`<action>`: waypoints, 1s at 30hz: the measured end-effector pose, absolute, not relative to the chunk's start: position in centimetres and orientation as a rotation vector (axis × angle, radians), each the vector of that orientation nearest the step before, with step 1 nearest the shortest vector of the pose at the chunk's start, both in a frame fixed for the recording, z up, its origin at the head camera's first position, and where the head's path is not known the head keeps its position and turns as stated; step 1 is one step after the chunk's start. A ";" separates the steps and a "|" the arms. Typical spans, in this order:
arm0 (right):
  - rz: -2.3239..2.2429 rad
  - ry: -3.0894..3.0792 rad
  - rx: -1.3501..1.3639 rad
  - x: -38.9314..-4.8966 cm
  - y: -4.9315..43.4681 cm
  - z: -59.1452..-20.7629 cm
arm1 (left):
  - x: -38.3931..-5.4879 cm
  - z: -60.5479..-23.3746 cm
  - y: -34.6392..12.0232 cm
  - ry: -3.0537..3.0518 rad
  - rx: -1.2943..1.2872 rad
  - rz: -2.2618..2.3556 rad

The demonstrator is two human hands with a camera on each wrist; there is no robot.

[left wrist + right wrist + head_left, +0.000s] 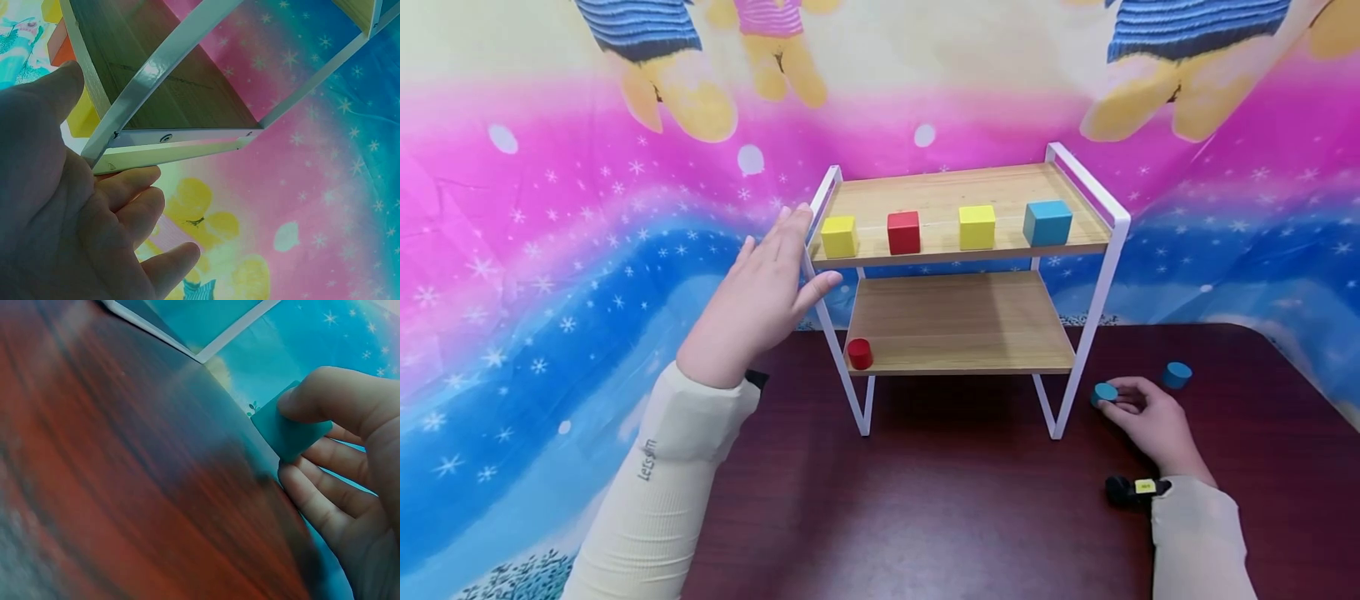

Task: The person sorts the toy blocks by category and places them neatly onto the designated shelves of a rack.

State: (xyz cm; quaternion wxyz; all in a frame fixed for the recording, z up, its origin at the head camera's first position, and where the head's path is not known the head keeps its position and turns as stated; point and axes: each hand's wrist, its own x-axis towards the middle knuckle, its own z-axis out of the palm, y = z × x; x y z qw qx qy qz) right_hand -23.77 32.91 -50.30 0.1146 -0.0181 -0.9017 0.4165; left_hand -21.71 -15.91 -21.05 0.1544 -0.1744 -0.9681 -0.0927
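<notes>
My right hand (1157, 421) pinches a blue cylinder block (1103, 393) between thumb and fingers, low over the table beside the rack's right leg. In the right wrist view the thumb lies across the side of that cylinder (290, 425). Straight fingers extend from my left hand (760, 292), which is at the upper left end of the two-tier rack (966, 187), against or very near its white frame. Along the top shelf's front edge stand a yellow cube (839, 237), a red cube (903, 232), another yellow cube (977, 228) and a blue cube (1048, 223).
A red cylinder (860, 354) stands at the lower shelf's front left corner. Behind my right hand, a second blue cylinder (1177, 375) sits on the dark table (955, 508). A patterned cloth (587, 225) hangs behind the rack and along the left.
</notes>
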 end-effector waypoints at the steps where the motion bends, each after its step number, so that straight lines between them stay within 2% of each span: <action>1: 1.228 -2.643 -0.047 -23.8 32.9 -50.2 | -21.7 -21.1 -16.0 -2.773 -0.501 -0.267; 30: 1.144 -2.634 -0.033 -22.0 32.6 -46.8 | -21.4 -20.6 -15.9 -2.802 -0.460 -0.237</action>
